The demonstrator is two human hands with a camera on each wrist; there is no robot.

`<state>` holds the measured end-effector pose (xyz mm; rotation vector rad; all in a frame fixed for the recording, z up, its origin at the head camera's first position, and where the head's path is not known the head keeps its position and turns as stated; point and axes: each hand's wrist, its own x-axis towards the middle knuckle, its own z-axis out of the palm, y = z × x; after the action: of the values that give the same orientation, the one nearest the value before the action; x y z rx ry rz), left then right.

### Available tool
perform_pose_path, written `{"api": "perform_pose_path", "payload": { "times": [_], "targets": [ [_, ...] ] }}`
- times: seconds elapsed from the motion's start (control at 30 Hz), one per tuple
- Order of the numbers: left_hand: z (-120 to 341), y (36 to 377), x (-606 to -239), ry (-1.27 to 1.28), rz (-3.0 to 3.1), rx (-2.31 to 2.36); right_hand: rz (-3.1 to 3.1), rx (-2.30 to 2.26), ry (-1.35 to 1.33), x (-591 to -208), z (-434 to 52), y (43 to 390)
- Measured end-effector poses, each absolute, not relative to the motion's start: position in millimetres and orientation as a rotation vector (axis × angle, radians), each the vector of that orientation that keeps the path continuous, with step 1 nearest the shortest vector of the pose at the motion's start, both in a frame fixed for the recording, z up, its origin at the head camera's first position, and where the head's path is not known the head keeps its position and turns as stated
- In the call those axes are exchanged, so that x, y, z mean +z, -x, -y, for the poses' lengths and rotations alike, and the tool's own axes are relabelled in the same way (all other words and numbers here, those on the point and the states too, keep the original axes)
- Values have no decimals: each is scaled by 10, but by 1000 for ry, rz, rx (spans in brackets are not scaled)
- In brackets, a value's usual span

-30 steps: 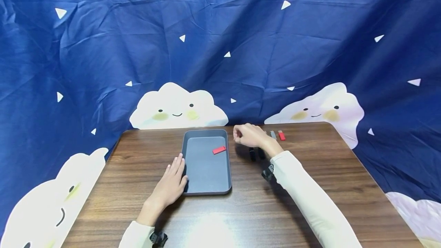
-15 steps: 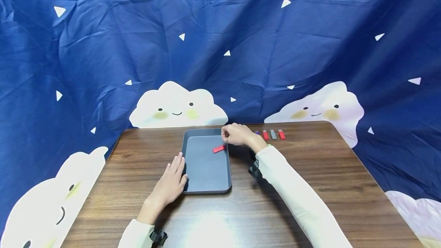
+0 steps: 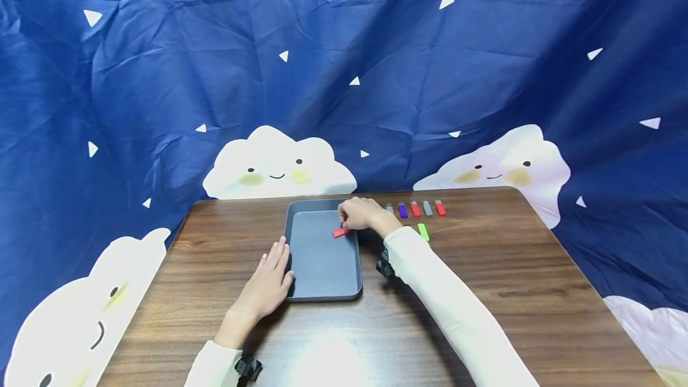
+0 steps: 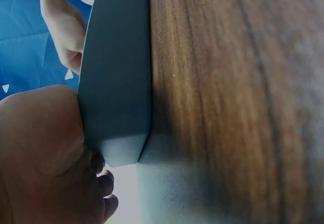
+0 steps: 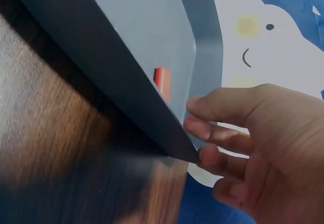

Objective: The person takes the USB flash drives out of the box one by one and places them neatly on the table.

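Observation:
A shallow grey tray (image 3: 322, 261) stands on the table with a red USB stick (image 3: 341, 232) lying inside near its right wall. My right hand (image 3: 361, 214) is over the tray's right rim, close to the red stick. In the right wrist view, the thumb and bent index finger (image 5: 198, 127) are slightly apart with nothing visible between them, and the red stick (image 5: 162, 83) lies apart from them. My left hand (image 3: 266, 285) rests along the tray's left wall, fingers straight. The left wrist view shows that hand (image 4: 40, 138) against the outer wall (image 4: 116, 72).
Right of the tray, a row of small sticks includes a purple one (image 3: 403, 210), a red one (image 3: 415, 208), a grey one (image 3: 427, 208) and another red one (image 3: 441, 208). A green stick (image 3: 423, 232) lies nearer, beside the right sleeve. A blue curtain (image 3: 344, 76) hangs behind the table.
My right hand has moved left from beside the tray to over its right rim and lowered towards the red stick. The row of sticks is uncovered. The left hand and tray stay put.

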<state>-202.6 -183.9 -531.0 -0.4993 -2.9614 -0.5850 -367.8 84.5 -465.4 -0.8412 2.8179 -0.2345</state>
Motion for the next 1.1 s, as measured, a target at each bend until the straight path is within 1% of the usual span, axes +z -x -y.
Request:
{"api": "perform_pose_path", "payload": {
  "times": [0.3, 0.57, 0.83, 1.1],
  "targets": [
    [1835, 2054, -5304, 475, 3006, -562, -2840, -63, 775, -4664, -664, 3644],
    [1833, 2044, -5321, 483, 2999, -561, -2839, 113, 743, -4752, -501, 3635],
    [1827, 2028, -5295, 483, 3005, -562, -2809, -48, 733, -4770, -376, 3592],
    [1833, 2036, -5302, 474, 3012, -576, -2801, -73, 746, -4762, -355, 3587]
  ]
}}
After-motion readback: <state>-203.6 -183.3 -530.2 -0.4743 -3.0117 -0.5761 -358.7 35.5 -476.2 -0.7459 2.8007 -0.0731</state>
